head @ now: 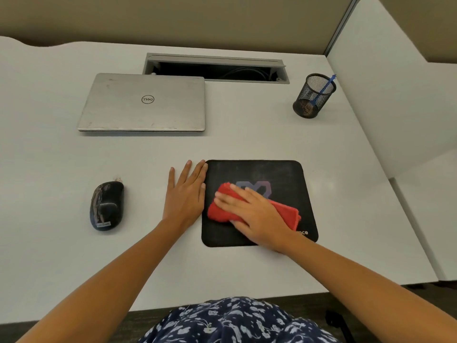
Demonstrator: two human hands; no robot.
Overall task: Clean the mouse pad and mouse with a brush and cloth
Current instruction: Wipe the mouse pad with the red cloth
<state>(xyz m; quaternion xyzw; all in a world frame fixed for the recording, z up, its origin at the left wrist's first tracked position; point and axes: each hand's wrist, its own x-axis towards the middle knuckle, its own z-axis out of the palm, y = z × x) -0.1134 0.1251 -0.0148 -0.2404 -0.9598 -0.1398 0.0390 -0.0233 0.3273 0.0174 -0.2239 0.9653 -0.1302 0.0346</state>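
A black mouse pad (pixel 279 174) with a purple logo lies on the white desk. My right hand (pixel 252 214) presses a folded red cloth (pixel 218 211) flat onto the pad's left half, fingers spread over it. My left hand (pixel 184 196) rests flat on the desk, its fingers touching the pad's left edge. A black mouse (pixel 106 205) sits on the desk well to the left of both hands. A blue brush (pixel 324 89) stands in a black mesh cup (pixel 312 96) at the back right.
A closed silver laptop (pixel 143 102) lies at the back left of centre. Behind it is an open cable slot (pixel 215 69) in the desk. A partition wall (pixel 395 82) borders the desk on the right.
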